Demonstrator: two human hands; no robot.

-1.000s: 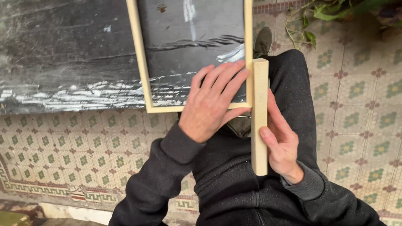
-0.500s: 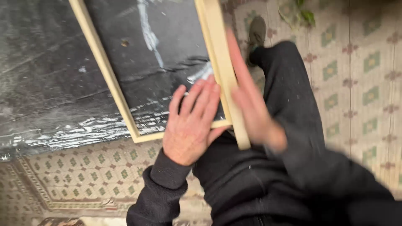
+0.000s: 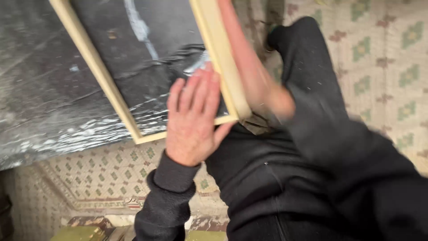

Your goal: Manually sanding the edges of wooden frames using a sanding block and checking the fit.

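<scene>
Resting flat with fingers spread, the left hand (image 3: pixel 194 118) presses on the near corner of a pale wooden frame (image 3: pixel 96 67) that lies over a black plastic sheet (image 3: pixel 40 89) on the patterned tiled floor (image 3: pixel 383 49). The right hand (image 3: pixel 256 80) — blurred — lies along a loose wooden slat (image 3: pixel 220 58) set against the frame's right side, its grip too smeared to tell. Both sleeves are dark, and the person's dark-trousered leg (image 3: pixel 312 67) stretches beside the frame.

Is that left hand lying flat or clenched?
Flat: the left hand lies open, fingers spread on the pale wooden frame's corner.
</scene>
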